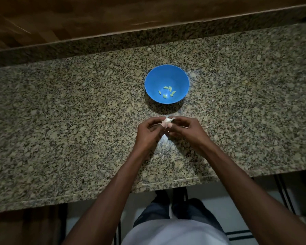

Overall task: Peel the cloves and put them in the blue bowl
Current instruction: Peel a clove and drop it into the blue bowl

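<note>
Cloves [167, 92]: several peeled, lying in blue bowl [153, 82]. One more clove [167, 121], skin partly on, pinched between left hand [148, 133] and right hand [185, 129] above tabletop [78, 112].

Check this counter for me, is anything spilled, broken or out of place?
Nothing stands out. The blue bowl sits upright on the granite counter with a few peeled cloves inside. Both the left hand and right hand pinch a garlic piece just in front of it.
</note>
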